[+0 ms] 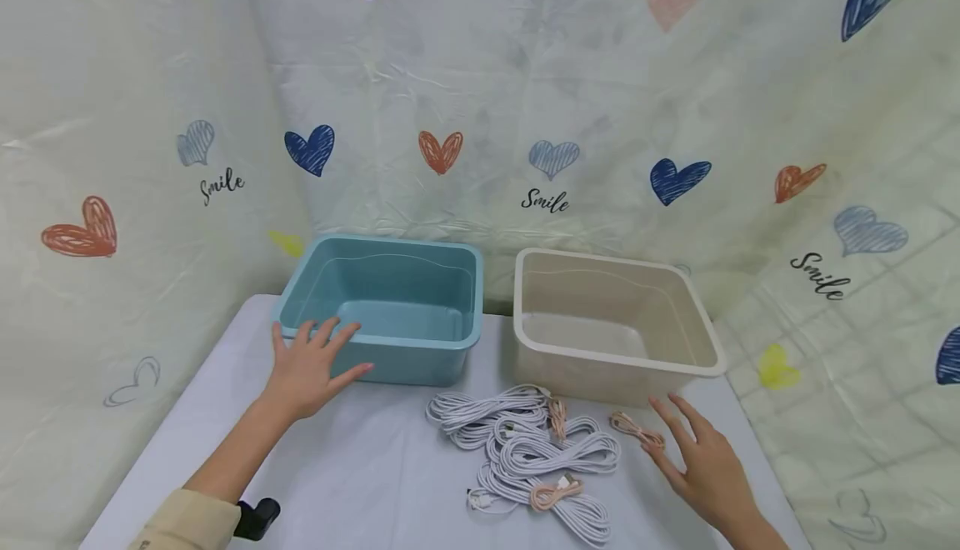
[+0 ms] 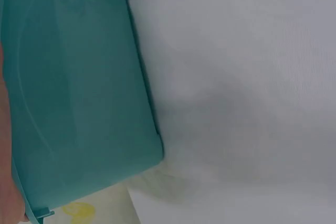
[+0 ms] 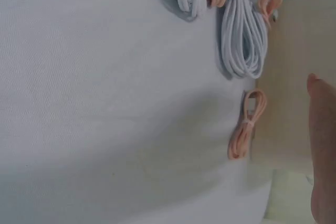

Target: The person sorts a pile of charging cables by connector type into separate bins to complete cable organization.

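My left hand (image 1: 303,375), fingers spread, is at the near left side of the blue plastic bin (image 1: 420,362); whether it touches the rim I cannot tell. The left wrist view shows the bin's outer wall (image 2: 89,98) with a sliver of the hand at the edge. With its fingers apart, my right hand (image 1: 705,467) hovers beside a small pink cable bundle (image 1: 636,429), in front of the beige bin (image 1: 600,375). That pink bundle (image 3: 244,127) lies on the cloth in the right wrist view, with nothing gripping it. Both bins look empty inside.
Several coiled white cables (image 1: 555,454) lie heaped on the white tablecloth (image 1: 375,467) between the hands. Two more pink cable bundles, one of them near the front (image 1: 555,493), rest among them. A heart-printed curtain (image 1: 487,75) stands behind the bins.
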A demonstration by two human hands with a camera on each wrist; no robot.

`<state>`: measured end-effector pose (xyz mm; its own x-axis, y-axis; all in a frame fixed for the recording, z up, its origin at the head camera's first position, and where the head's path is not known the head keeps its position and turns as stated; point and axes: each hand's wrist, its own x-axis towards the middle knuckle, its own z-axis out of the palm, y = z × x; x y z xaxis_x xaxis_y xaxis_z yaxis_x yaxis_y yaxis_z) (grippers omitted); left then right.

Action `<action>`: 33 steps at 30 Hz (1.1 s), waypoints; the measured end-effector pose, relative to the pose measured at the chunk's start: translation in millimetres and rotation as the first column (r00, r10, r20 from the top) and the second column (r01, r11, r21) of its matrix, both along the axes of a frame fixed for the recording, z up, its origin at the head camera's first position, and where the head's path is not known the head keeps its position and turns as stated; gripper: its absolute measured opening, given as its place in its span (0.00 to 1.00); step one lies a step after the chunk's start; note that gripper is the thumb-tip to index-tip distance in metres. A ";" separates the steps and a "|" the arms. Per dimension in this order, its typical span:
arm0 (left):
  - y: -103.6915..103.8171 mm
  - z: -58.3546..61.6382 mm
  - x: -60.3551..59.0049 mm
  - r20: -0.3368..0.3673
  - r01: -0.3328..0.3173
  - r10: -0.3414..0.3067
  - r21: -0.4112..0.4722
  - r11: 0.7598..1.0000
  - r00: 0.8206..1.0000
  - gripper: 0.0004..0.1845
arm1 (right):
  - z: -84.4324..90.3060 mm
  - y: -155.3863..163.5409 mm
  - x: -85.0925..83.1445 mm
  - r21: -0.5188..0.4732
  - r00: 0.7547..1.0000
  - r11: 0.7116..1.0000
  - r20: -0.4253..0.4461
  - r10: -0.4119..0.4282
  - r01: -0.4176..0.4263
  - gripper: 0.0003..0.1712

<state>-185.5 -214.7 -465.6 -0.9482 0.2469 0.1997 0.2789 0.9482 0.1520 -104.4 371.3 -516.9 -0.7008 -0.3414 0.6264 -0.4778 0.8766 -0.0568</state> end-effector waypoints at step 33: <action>6.8 -1.1 -5.8 -0.036 -0.057 0.059 0.053 0.997 0.998 0.26 | -71.1 -1.6 -36.8 -0.038 0.975 0.995 0.209 -0.079 0.089 0.24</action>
